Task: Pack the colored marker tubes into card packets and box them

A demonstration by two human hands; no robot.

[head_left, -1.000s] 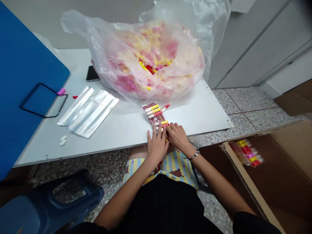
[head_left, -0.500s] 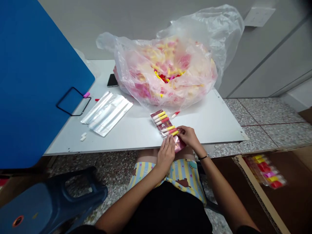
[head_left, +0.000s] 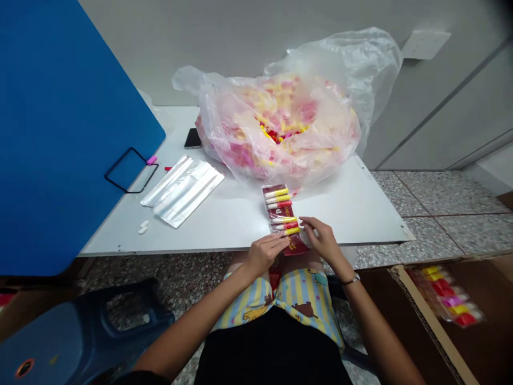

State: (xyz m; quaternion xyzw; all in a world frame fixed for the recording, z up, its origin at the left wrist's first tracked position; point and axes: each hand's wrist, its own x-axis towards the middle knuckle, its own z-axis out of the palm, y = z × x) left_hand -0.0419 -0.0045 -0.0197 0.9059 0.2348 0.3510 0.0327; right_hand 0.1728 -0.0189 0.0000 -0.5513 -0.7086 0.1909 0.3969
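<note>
A maroon card pack (head_left: 282, 213) in a clear sleeve lies at the table's front edge, its lower end past the edge. On it sit several small, pen-like sticks (head_left: 279, 205) with white bodies and yellow or red ends, in two groups with printed lettering between. My left hand (head_left: 266, 252) grips the pack's lower left side, fingertips on the lowest stick. To the right of the pack is my right hand (head_left: 320, 239), thumb and fingers apart, fingertips close to the coloured ends, holding nothing visible. A red stick tip (head_left: 295, 191) shows just beyond the pack.
Behind stands a big translucent bag (head_left: 240, 128) full of similar sticks. Flat clear sleeves (head_left: 188, 190), white bits (head_left: 144, 227), a phone (head_left: 193, 138) and a black wire frame (head_left: 130, 170) lie leftward. A cardboard box (head_left: 425, 315) holding filled packs is at right; a blue stool (head_left: 60, 337) at left.
My right hand has come away from the pack's right side and its fingers have opened. The pack has turned straighter; my left hand has shifted to its lower left side. The view has moved slightly.
</note>
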